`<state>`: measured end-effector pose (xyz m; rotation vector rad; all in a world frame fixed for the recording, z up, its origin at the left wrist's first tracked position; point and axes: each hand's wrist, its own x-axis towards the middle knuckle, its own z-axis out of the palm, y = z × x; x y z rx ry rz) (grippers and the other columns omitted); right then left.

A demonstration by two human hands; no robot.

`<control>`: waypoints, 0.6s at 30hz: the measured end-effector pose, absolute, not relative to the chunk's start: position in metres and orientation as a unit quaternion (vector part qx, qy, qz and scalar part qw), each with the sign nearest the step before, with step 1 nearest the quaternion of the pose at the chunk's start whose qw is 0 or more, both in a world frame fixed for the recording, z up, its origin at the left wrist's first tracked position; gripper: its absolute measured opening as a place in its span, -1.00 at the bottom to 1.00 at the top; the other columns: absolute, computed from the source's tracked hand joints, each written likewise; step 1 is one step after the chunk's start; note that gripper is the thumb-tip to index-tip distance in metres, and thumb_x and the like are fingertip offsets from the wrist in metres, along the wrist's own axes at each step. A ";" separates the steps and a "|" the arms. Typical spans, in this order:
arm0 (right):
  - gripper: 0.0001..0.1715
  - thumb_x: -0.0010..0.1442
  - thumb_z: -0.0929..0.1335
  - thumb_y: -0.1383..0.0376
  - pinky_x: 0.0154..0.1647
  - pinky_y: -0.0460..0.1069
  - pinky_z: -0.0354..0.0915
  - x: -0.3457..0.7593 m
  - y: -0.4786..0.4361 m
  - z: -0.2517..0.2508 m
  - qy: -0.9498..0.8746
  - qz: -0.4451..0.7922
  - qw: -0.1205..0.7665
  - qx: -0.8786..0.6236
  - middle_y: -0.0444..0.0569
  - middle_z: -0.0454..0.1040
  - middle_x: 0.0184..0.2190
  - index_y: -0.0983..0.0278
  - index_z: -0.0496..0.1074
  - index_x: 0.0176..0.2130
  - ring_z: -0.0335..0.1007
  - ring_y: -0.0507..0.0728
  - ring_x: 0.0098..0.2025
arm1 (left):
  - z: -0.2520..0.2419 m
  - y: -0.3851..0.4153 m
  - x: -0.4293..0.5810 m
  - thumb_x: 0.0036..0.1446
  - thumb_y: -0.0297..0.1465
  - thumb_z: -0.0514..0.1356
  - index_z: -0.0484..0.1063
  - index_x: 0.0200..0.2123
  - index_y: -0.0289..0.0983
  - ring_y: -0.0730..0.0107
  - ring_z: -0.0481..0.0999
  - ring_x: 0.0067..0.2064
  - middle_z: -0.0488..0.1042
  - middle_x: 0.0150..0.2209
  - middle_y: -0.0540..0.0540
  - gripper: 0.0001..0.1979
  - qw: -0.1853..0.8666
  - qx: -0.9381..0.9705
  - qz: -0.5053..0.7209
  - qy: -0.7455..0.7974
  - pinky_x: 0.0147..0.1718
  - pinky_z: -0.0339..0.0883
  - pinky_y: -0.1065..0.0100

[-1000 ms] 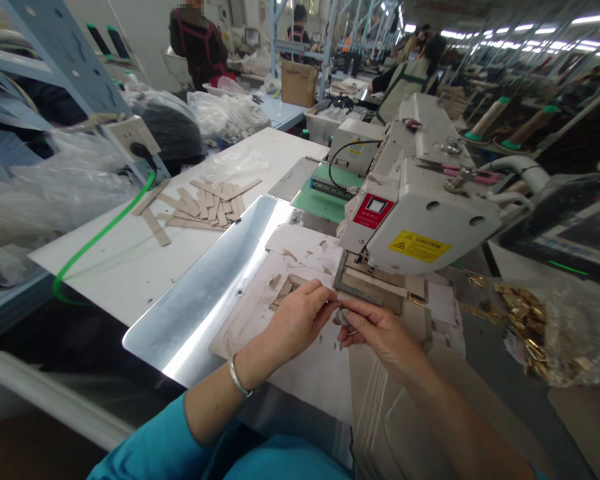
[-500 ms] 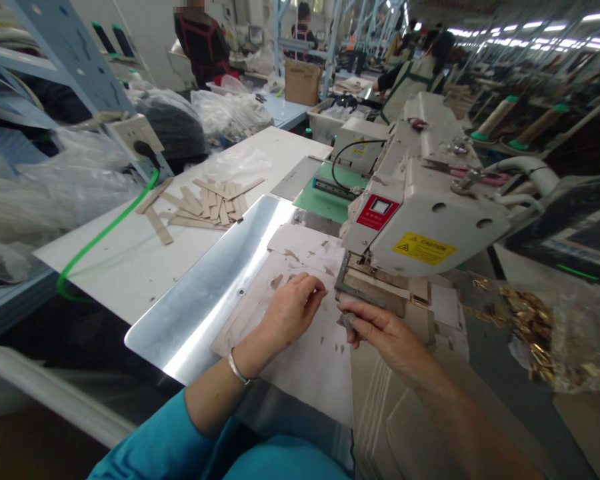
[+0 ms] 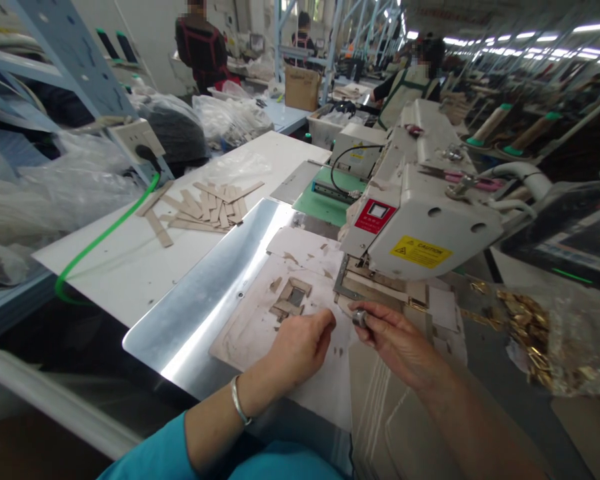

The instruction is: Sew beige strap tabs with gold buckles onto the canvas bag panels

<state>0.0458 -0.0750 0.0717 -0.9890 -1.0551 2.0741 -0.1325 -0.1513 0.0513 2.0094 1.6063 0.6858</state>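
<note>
My left hand [image 3: 300,347] rests curled on a worn cardboard template [image 3: 260,320] lying on the steel plate [image 3: 205,293], its fingers closed; I cannot see anything in them. Just beyond its knuckles, small tan leather pieces [image 3: 290,299] sit in the template's cut-out. My right hand [image 3: 395,343] pinches a small dark grey metal part [image 3: 359,317] between thumb and fingers, close to the metal clamp frame [image 3: 353,287] under the white sewing machine head [image 3: 420,213].
A pile of tan strips [image 3: 210,203] lies on the white table [image 3: 130,267] to the left, beside a green cable [image 3: 100,237]. A plastic bag of gold hardware [image 3: 535,333] sits at right. Other people [image 3: 203,43] work at benches behind.
My left hand has drawn back toward me, uncovering the leather pieces in the cut-out. My right hand has lifted slightly with the grey part showing at its fingertips.
</note>
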 end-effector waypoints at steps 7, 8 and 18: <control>-0.69 -0.04 0.56 0.28 -0.54 -0.18 0.06 0.054 -0.073 0.080 -0.348 0.824 0.288 -0.341 -0.10 0.40 -0.43 0.27 0.59 -0.23 0.20 -0.09 -0.51 | 0.104 -0.164 -0.147 0.31 -0.30 0.09 0.37 -0.49 -0.25 0.32 0.46 -0.42 0.44 -0.54 -0.04 -0.69 0.224 0.869 0.171 0.407 -0.27 0.31 0.28; -0.72 -0.04 0.56 0.29 -0.54 -0.18 0.07 0.054 -0.074 0.081 -0.339 0.833 0.282 -0.334 -0.10 0.40 -0.43 0.27 0.58 -0.26 0.21 -0.09 -0.51 | 0.109 -0.161 -0.153 0.31 -0.31 0.07 0.38 -0.47 -0.26 0.31 0.46 -0.40 0.45 -0.51 -0.05 -0.70 0.199 0.852 0.188 0.447 -0.26 0.31 0.26; -0.78 -0.02 0.55 0.31 -0.58 -0.19 0.09 0.037 -0.096 0.086 -0.331 0.845 0.273 -0.318 -0.19 0.31 -0.54 0.32 0.52 -0.34 0.20 -0.11 -0.55 | 0.118 -0.143 -0.152 0.35 -0.49 0.02 0.36 0.05 -0.27 0.36 0.42 0.00 0.46 0.03 -0.15 -0.74 0.165 0.868 0.322 0.341 0.00 0.32 0.34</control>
